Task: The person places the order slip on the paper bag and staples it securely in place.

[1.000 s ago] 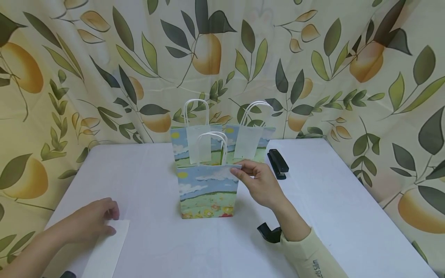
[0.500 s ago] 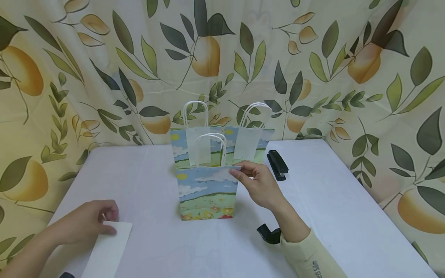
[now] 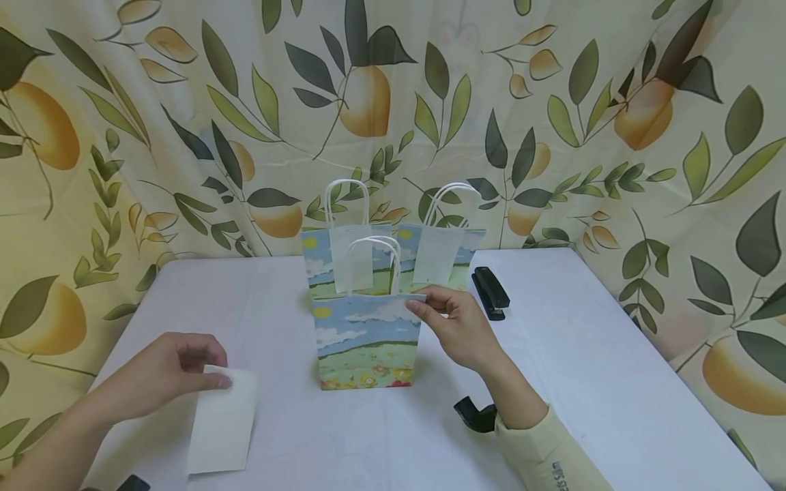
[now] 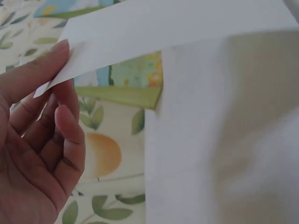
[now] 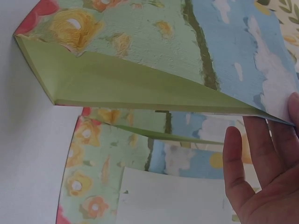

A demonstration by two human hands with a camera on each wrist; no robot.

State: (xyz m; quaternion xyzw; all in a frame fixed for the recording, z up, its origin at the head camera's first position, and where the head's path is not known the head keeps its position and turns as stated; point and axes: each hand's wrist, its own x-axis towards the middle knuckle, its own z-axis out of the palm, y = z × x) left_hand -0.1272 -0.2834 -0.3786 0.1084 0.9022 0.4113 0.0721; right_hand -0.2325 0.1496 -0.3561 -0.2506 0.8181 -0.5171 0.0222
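Note:
A white paper card (image 3: 222, 423) hangs from my left hand (image 3: 162, 375), its top edge pinched between thumb and fingers; the left wrist view shows the card (image 4: 154, 37) running across the top. My right hand (image 3: 460, 324) pinches the top right corner of the front paper gift bag (image 3: 367, 348), printed with sky, clouds and flowers. This bag stands upright with white handles up. In the right wrist view its green side (image 5: 117, 88) is folded inward. Two similar bags stand behind, the left one (image 3: 316, 266) and the right one (image 3: 469, 245), each with a white card on its front.
A black stapler (image 3: 490, 293) lies on the white table (image 3: 583, 341), right of the bags. A black curved object (image 3: 475, 414) sits by the right wrist, and another dark object (image 3: 134, 483) shows at the lower left edge. A leaf-and-fruit patterned curtain (image 3: 245, 170) hangs behind.
My left hand has lifted the white card from the lower left and moved it up and right toward the front bag. My right hand keeps its hold on the bag's corner.

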